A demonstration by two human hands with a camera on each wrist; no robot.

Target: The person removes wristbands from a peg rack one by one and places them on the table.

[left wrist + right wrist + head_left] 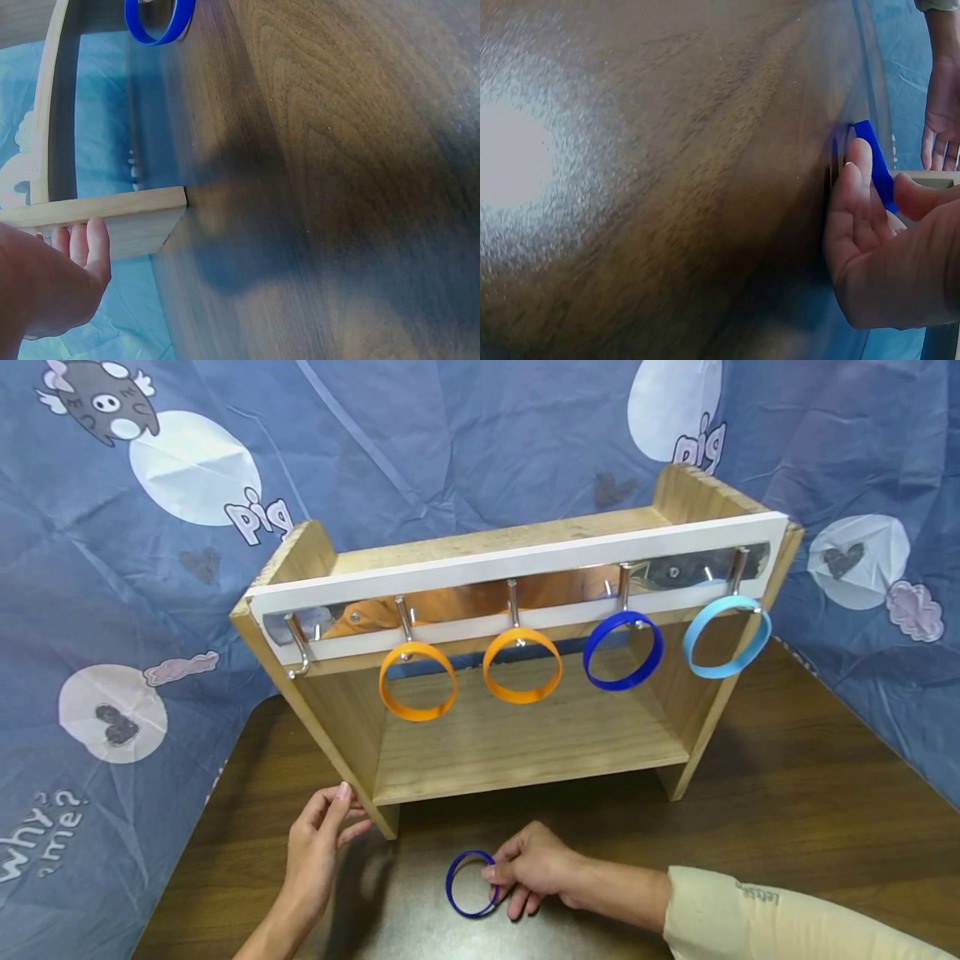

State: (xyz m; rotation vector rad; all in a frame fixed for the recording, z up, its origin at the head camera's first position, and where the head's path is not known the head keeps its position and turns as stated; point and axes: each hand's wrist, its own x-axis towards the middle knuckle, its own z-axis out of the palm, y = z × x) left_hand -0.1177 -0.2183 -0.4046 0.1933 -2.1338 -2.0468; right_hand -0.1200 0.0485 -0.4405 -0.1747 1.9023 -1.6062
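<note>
At six o'clock of the wooden shelf unit [487, 760], the right hand [538, 863] clamps its grip on a dark-blue ring [878, 166]; the left hand [313, 845], fingers extended, touches it at eight. Four hooks [513, 602] carry rings [718, 672]; one bare hook [299, 645], at nine, apparently remains.

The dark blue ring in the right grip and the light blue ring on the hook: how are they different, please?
Colour: the held ring is dark blue; the hanging ring is light blue.
Support: the held ring is pinched in the right grip; the hanging ring hangs from the rightmost hook in the head view.
Both are round, thin bands.
</note>
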